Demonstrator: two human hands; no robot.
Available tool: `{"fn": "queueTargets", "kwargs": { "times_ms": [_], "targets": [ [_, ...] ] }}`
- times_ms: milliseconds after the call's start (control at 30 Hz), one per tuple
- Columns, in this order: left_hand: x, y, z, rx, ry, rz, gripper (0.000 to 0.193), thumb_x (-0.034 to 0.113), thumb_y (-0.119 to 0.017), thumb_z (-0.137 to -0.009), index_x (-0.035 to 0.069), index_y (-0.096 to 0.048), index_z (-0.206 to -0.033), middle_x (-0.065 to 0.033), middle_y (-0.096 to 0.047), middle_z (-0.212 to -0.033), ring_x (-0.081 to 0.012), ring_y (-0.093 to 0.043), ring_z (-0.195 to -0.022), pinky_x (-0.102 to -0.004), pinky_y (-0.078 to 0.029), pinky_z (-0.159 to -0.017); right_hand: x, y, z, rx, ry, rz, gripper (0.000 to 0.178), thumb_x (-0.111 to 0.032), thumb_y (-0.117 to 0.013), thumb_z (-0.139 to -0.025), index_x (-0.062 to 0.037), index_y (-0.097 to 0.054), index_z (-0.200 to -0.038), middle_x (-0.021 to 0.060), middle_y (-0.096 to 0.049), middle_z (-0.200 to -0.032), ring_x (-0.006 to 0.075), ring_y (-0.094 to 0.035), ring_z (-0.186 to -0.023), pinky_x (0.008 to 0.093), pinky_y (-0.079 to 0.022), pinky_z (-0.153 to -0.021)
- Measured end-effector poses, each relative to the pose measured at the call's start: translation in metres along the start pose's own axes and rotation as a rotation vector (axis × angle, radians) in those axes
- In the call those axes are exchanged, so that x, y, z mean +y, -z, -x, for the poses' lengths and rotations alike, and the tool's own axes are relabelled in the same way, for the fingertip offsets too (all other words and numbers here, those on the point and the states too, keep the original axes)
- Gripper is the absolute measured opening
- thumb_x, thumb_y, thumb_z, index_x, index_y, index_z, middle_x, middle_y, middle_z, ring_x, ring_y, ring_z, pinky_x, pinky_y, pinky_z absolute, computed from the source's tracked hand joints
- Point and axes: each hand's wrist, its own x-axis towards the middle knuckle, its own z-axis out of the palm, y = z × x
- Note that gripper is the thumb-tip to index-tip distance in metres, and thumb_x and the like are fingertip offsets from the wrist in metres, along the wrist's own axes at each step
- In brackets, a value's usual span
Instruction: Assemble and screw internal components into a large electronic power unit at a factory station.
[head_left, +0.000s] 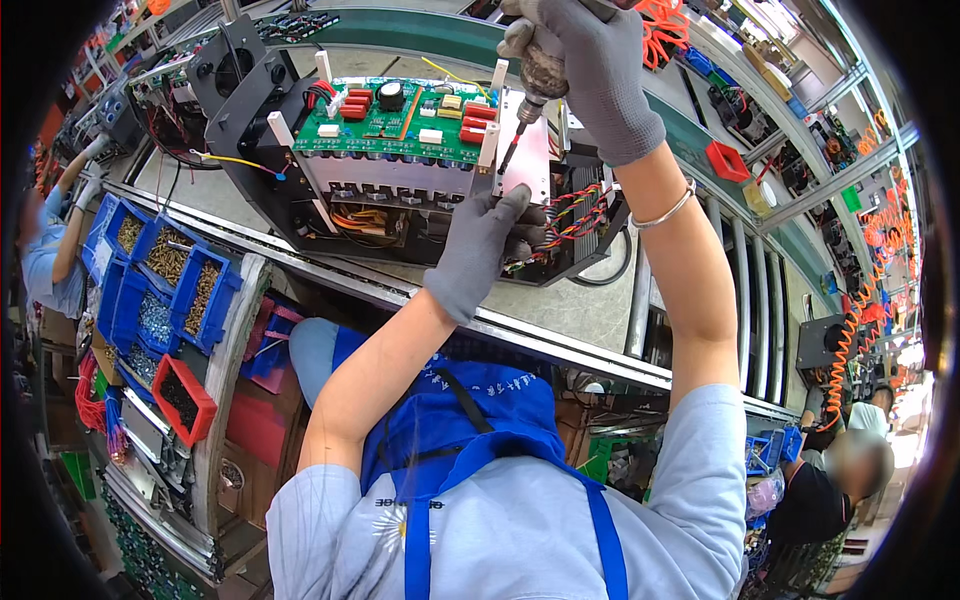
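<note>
My right hand (pixel 600 75), in a grey glove, is wrapped round a power screwdriver (pixel 544 65). Its dark bit (pixel 513 148) points down at a pale metal plate (pixel 530 150); whether the tip sits in a screw is too small to tell. At the plate's near end my left hand (pixel 480 240), also gloved in grey, is closed on its edge with the thumb on top. Left of the plate, a green circuit board (pixel 425 140) with red and white parts lies atop an open black chassis (pixel 270 205). Coloured wires (pixel 575 215) bunch beside my left fingers.
Blue bins (pixel 208 300) of screws and a red bin (pixel 183 400) stand to my left. Metal rollers (pixel 742 290) lie right of the bench, with a red tray (pixel 727 161) beyond. Co-workers are at far left and lower right; orange coiled hoses (pixel 850 340) hang at right.
</note>
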Motion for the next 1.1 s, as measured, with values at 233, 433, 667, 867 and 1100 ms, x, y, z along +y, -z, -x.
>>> {"fn": "queueTargets", "kwargs": {
  "times_ms": [233,433,667,867,1100],
  "targets": [
    [0.005,0.036,0.049,0.023,0.175,0.380,0.039,0.003,-0.042,-0.094,-0.011,-0.039,-0.130,-0.0201,-0.057,-0.114,-0.0218,-0.061,-0.101,-0.0280,-0.055,-0.088,-0.029,0.033,0.048,0.020,0.265,-0.076,0.034,-0.014,-0.044,-0.090,0.0083,-0.055,-0.114,0.0155,-0.065,-0.094,0.0175,-0.060,-0.059,0.0283,-0.050,-0.056],
    [-0.013,0.045,0.065,-0.076,0.252,0.244,0.043,0.030,-0.051,-0.098,-0.005,-0.047,-0.122,-0.0105,-0.061,-0.091,-0.0104,-0.061,-0.069,-0.0175,-0.050,-0.053,-0.026,0.028,0.119,-0.025,0.441,-0.285,0.056,-0.014,-0.052,-0.083,-0.0014,-0.041,-0.136,0.0127,-0.055,-0.096,0.0091,-0.044,-0.050,0.0285,-0.043,-0.053],
    [-0.018,0.032,0.061,-0.132,0.198,0.252,0.033,0.029,-0.055,-0.097,-0.001,-0.060,-0.110,-0.0009,-0.058,-0.078,-0.0046,-0.055,-0.063,-0.0157,-0.044,-0.049,-0.019,0.039,0.150,0.000,0.479,-0.323,0.060,-0.012,-0.051,-0.079,0.0016,-0.037,-0.136,0.0141,-0.056,-0.100,0.0094,-0.047,-0.053,0.0281,-0.043,-0.050],
    [-0.019,0.033,0.064,-0.060,0.239,0.464,0.029,0.027,-0.059,-0.094,0.002,-0.056,-0.107,-0.0017,-0.055,-0.085,-0.0063,-0.054,-0.067,-0.0119,-0.048,-0.053,-0.024,0.040,0.157,-0.017,0.334,-0.433,0.061,-0.012,-0.067,-0.081,-0.0070,-0.040,-0.135,0.0138,-0.059,-0.100,0.0160,-0.059,-0.066,0.0390,-0.053,-0.067],
    [-0.022,0.036,0.064,-0.064,0.311,0.672,0.029,0.033,-0.057,-0.094,0.005,-0.058,-0.099,-0.0052,-0.058,-0.084,-0.0087,-0.054,-0.063,-0.0136,-0.046,-0.043,-0.014,0.024,0.154,-0.046,0.382,-0.448,0.059,-0.013,-0.062,-0.080,-0.0050,-0.040,-0.135,0.0136,-0.058,-0.100,0.0123,-0.052,-0.058,0.0332,-0.047,-0.058]
  ]
}}
